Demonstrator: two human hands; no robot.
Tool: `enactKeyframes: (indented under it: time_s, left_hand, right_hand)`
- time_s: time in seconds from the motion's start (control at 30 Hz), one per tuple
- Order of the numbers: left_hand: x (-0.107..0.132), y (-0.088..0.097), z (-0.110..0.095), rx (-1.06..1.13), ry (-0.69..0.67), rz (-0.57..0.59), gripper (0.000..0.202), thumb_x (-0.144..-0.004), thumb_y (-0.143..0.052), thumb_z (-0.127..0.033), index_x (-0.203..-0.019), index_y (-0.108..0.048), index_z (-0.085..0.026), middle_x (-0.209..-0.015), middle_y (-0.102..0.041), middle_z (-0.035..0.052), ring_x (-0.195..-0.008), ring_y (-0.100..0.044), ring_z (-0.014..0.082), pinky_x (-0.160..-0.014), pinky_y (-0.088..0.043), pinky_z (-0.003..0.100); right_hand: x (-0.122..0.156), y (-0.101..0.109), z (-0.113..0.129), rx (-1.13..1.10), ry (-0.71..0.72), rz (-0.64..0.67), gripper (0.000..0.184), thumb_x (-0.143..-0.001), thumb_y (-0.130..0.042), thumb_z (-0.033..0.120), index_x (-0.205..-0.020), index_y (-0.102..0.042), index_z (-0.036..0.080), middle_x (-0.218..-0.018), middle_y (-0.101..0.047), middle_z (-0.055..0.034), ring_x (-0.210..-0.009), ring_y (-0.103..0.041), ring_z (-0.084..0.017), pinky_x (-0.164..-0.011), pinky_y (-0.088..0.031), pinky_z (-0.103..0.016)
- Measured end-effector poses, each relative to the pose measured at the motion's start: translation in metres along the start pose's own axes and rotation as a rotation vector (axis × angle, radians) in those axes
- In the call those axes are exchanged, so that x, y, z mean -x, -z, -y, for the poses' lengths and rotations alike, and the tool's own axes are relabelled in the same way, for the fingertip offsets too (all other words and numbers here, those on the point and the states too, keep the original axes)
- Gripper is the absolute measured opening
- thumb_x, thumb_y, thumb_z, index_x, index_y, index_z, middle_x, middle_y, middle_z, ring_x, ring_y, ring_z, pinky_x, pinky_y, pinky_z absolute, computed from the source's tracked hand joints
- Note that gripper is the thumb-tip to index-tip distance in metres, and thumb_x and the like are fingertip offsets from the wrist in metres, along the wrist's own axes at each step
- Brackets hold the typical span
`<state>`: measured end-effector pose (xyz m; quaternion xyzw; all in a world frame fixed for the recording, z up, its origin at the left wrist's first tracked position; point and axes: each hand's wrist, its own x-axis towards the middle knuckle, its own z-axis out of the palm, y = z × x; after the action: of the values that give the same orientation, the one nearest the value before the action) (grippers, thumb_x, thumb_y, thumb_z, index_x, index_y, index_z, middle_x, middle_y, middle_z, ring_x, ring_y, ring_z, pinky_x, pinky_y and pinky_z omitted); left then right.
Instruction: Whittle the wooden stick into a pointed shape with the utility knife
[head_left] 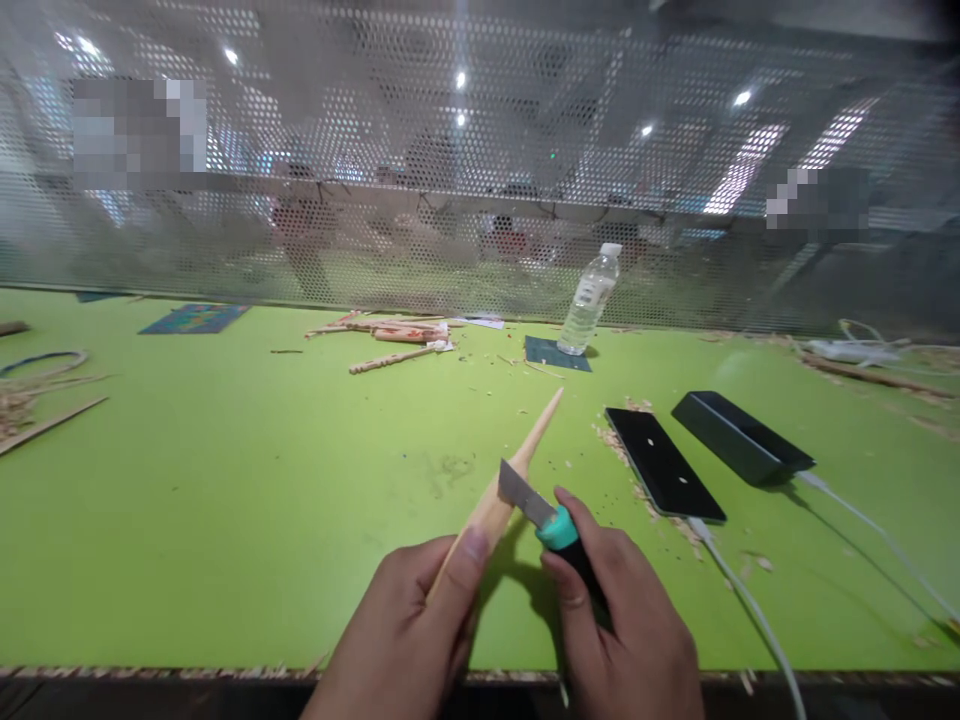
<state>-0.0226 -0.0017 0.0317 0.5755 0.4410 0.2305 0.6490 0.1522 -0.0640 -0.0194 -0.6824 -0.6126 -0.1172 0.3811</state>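
My left hand (420, 620) is wrapped round a pale wooden stick (491, 510), thumb along its upper side. The stick slants away to the right and narrows to a thin tip. In my right hand (630, 610) is a utility knife (559, 528) with a black and teal handle. Its wide metal blade rests against the wood, just below where the stick narrows. The lower end of the stick is hidden in my left hand.
A phone (664, 462) with a white cable lies to the right, beside a black box-shaped device (739, 438). Behind stands a water bottle (589, 305) on dark sandpaper (540, 350). Carved sticks (397, 358) lie at the back, wood shavings (19, 412) at left. Perforated metal screen (420, 230) borders the green table (225, 520).
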Motion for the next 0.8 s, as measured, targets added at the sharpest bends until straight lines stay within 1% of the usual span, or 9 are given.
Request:
enactKeyframes:
  time_s: [0.07,0.17,0.33,0.4,0.47,0.6,0.67,0.73,0.8]
  left_hand:
    - [0.001,0.002,0.002,0.092,0.057,0.03,0.059,-0.094,-0.045,-0.075,-0.066,-0.045,-0.023,-0.046,-0.031,-0.0094,-0.04,-0.025,0.0085,-0.041,-0.02,0.021]
    - [-0.001,0.008,0.009,0.201,0.113,0.052,0.06,-0.093,-0.043,-0.079,-0.072,-0.05,-0.023,-0.045,-0.032,-0.0108,-0.037,-0.024,0.0082,-0.038,-0.022,0.021]
    - [-0.005,0.013,0.016,0.268,0.125,0.082,0.061,-0.091,-0.042,-0.08,-0.078,-0.054,-0.022,-0.047,-0.036,-0.0112,-0.036,-0.024,0.007,-0.035,-0.023,0.019]
    - [-0.005,0.012,0.015,0.269,0.116,0.079,0.061,-0.091,-0.044,-0.081,-0.077,-0.053,-0.022,-0.047,-0.036,-0.0113,-0.035,-0.024,0.0066,-0.035,-0.022,0.019]
    - [-0.004,0.012,0.013,0.257,0.111,0.068,0.061,-0.09,-0.046,-0.082,-0.073,-0.05,-0.023,-0.045,-0.034,-0.0115,-0.035,-0.022,0.0064,-0.034,-0.021,0.018]
    - [-0.003,0.009,0.009,0.202,0.064,0.061,0.064,-0.09,-0.046,-0.082,-0.063,-0.044,-0.024,-0.04,-0.029,-0.0109,-0.031,-0.022,0.0067,-0.033,-0.021,0.02]
    - [-0.004,0.008,0.008,0.189,0.043,0.051,0.064,-0.09,-0.044,-0.082,-0.062,-0.044,-0.024,-0.04,-0.028,-0.0108,-0.032,-0.022,0.0072,-0.034,-0.021,0.021]
    - [-0.004,0.007,0.007,0.155,0.02,0.025,0.062,-0.091,-0.044,-0.079,-0.064,-0.044,-0.024,-0.044,-0.029,-0.0102,-0.036,-0.024,0.0079,-0.037,-0.021,0.022]
    - [-0.003,0.006,0.007,0.061,-0.041,-0.037,0.056,-0.095,-0.047,-0.072,-0.068,-0.048,-0.023,-0.052,-0.035,-0.0078,-0.045,-0.031,0.0096,-0.044,-0.025,0.022]
  right_hand:
    - [0.0,0.0,0.0,0.009,0.002,0.009,0.043,-0.106,-0.05,0.042,-0.146,-0.055,0.027,-0.108,-0.075,-0.0073,-0.091,-0.073,-0.024,-0.072,-0.055,-0.032]
    - [0.001,-0.001,0.0,0.013,0.015,0.021,0.043,-0.106,-0.05,0.042,-0.146,-0.055,0.027,-0.104,-0.075,-0.0068,-0.088,-0.073,-0.023,-0.07,-0.055,-0.032]
    - [0.001,0.001,0.001,-0.006,-0.005,0.024,0.04,-0.105,-0.053,0.043,-0.142,-0.058,0.028,-0.107,-0.076,-0.0062,-0.092,-0.074,-0.024,-0.073,-0.057,-0.032]
    - [-0.003,0.006,0.0,-0.053,-0.024,0.02,0.038,-0.105,-0.054,0.043,-0.14,-0.06,0.029,-0.114,-0.076,-0.0049,-0.099,-0.074,-0.023,-0.075,-0.057,-0.031]
    - [-0.009,0.013,-0.004,-0.076,-0.036,-0.017,0.037,-0.104,-0.056,0.041,-0.14,-0.061,0.031,-0.119,-0.075,-0.0038,-0.103,-0.073,-0.022,-0.078,-0.058,-0.03]
    - [-0.017,0.021,-0.015,0.025,0.039,-0.133,0.039,-0.102,-0.06,0.04,-0.139,-0.065,0.031,-0.112,-0.074,-0.0066,-0.098,-0.07,-0.027,-0.086,-0.055,-0.04]
    - [-0.017,0.02,-0.018,0.019,0.045,-0.122,0.039,-0.102,-0.061,0.041,-0.14,-0.065,0.031,-0.111,-0.074,-0.0069,-0.097,-0.07,-0.026,-0.084,-0.056,-0.039]
    - [-0.013,0.016,-0.017,-0.038,0.01,-0.094,0.04,-0.102,-0.061,0.041,-0.141,-0.063,0.031,-0.116,-0.074,-0.0065,-0.101,-0.072,-0.024,-0.081,-0.057,-0.035]
    - [-0.01,0.011,-0.015,-0.111,-0.014,-0.036,0.039,-0.103,-0.059,0.04,-0.141,-0.063,0.03,-0.119,-0.074,-0.0064,-0.104,-0.073,-0.022,-0.08,-0.058,-0.031]
